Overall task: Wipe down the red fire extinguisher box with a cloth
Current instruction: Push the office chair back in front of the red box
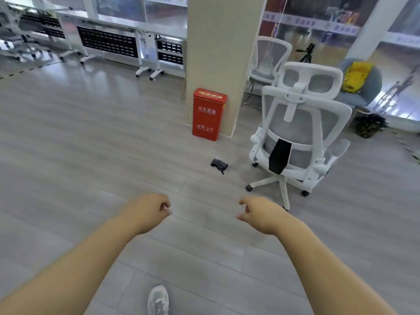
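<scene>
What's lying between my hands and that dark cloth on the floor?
Nothing visible. Only floor separates the left hand and right hand from the cloth; the white chair stands off to its right.

We cannot read the small print on the red box (pixel 209 114); the bottom edge cuts off our shoe (pixel 158 301).
</scene>
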Available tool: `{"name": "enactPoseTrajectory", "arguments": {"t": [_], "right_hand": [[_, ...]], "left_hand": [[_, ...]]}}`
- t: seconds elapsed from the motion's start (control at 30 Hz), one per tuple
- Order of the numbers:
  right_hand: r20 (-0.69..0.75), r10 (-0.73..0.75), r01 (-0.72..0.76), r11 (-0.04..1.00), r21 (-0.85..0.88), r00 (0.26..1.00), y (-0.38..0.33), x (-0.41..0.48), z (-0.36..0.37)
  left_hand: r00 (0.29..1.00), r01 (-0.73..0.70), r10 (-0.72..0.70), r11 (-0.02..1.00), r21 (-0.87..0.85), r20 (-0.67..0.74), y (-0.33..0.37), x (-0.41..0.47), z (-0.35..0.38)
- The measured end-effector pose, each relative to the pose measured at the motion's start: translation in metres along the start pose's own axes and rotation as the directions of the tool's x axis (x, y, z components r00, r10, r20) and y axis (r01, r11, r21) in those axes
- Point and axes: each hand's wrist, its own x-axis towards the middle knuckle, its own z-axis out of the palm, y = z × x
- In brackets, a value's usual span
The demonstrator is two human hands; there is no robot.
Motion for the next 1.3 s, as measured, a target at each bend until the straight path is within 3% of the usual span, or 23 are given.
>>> {"name": "enactPoseTrajectory", "arguments": {"t": [0.3, 0.6, 1.03, 1.3], "right_hand": [[-0.026, 0.116, -0.113, 0.99, 0.086, 0.993, -0.007, 0.129, -0.064], [-0.117, 0.123, -0.105, 0.983, 0.147, 0.985, 0.005, 0.227, -0.13], [-0.167, 0.068, -0.041, 0.986, 0.16, 0.984, 0.109, 0.378, -0.225], [-0.34, 0.232, -0.161, 0.961, 0.223, 0.911, 0.18, 0.417, -0.283]], "left_hand": [[0.991, -0.113, 0.114, 0.994, -0.009, 0.064, -0.018, 0.176, -0.049], [0.977, -0.174, 0.174, 0.985, -0.007, 0.123, -0.005, 0.316, -0.096], [0.987, -0.128, 0.132, 0.991, -0.043, 0.095, 0.074, 0.505, -0.111], [0.967, -0.217, 0.229, 0.97, -0.114, 0.114, 0.15, 0.607, -0.115]]}}
